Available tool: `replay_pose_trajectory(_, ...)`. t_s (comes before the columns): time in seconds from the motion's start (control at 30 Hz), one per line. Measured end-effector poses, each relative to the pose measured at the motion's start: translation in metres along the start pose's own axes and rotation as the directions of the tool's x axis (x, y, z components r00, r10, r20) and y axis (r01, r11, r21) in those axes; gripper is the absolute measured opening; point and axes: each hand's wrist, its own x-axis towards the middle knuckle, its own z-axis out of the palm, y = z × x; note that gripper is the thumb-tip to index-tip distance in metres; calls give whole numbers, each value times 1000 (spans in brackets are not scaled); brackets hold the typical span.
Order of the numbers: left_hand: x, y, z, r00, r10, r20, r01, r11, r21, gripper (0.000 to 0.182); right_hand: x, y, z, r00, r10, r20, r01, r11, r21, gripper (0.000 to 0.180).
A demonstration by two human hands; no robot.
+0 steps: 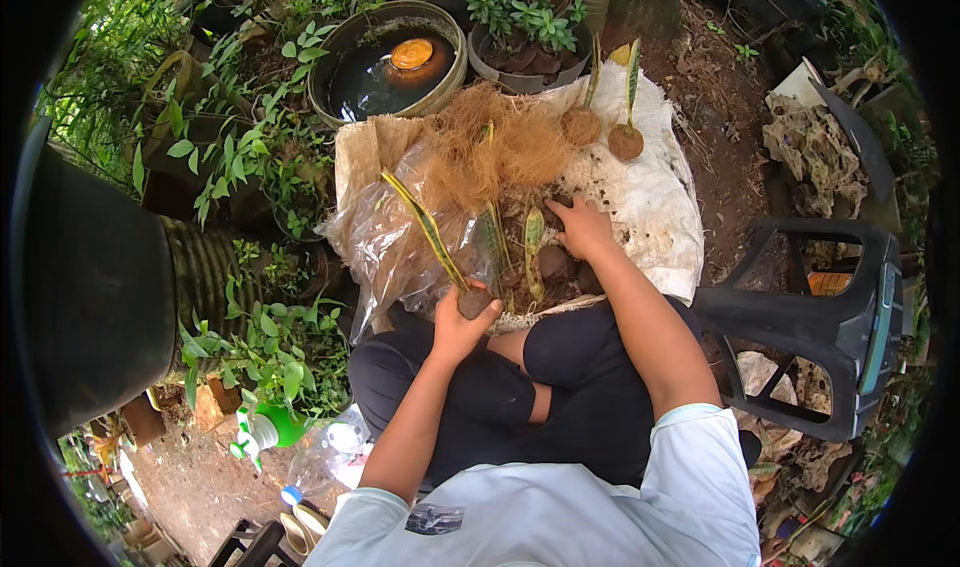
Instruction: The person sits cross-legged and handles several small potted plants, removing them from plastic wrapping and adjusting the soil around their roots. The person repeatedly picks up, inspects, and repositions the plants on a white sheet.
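My left hand point(459, 325) holds a round ball of soil point(475, 303) from which a long, yellow-edged snake plant leaf point(426, 225) rises, tilted up and left. My right hand point(583, 225) reaches down at dark soil on the woven white sack point(652, 184), its fingertips at a dark lump; whether it grips anything is hidden. Between the hands lie a short snake plant leaf point(533, 255) and a dark round ball point(556, 264). Brown coconut fibre point(517, 143) is heaped beyond them, beside a clear plastic bag point(397, 244). Two balls with leaves, one a fibre-wrapped ball point(580, 125), rest at the far right.
A round basin of dark water point(321, 90) with an orange float-like object point(412, 54) stands beyond the sack. Next to it is a potted plant point(525, 80). A black plastic stool point(802, 327) lies at right. A green-and-white spray bottle point(279, 424) and a clear plastic bottle point(319, 458) are at lower left.
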Motion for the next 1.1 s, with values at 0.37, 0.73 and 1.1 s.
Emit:
replay_pose_trajectory(0.37,9,-2,-1,990,-70,-125,36,966,-257,38,11,8,7,918,-255,-305,213,963,-167,26)
replay_pose_trajectory(0.73,8,-7,1,994,-33,-104,11,979,-202,46,9,1,-1,994,-98,-51,104,982,157,20)
replay_pose_trajectory(1.1,13,-12,0,995,39,-90,-43,998,-47,40,17,17,14,972,-53,230,59,998,-18,26)
